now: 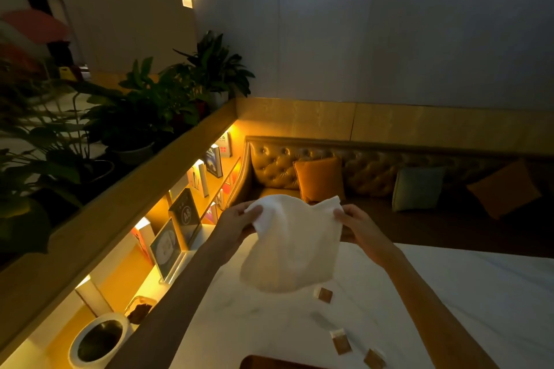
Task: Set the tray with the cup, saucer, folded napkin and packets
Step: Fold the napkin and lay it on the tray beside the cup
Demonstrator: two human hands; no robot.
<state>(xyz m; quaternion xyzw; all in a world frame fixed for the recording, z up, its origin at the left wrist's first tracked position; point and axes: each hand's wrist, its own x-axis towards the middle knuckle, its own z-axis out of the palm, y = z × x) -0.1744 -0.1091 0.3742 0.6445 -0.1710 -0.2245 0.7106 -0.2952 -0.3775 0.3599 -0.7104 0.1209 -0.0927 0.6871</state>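
A white cloth napkin (pixel 292 244) hangs unfolded in the air above the white marble table (pixel 467 287). My left hand (pixel 236 223) pinches its upper left corner and my right hand (pixel 358 226) pinches its upper right corner. Three small brown packets lie on the table below: one (pixel 324 295) just under the napkin's lower edge, another (pixel 341 341) nearer me, a third (pixel 374 358) by the bottom edge. A dark tray (pixel 269 362) shows only as a sliver at the bottom of the frame. No cup or saucer is in view.
A lit wooden shelf with standing books (pixel 186 213) runs along the table's left side, with a white round container (pixel 100 338) on it. Potted plants (pixel 144 105) stand on the ledge above. A tufted bench with cushions (pixel 319 178) lies beyond the table.
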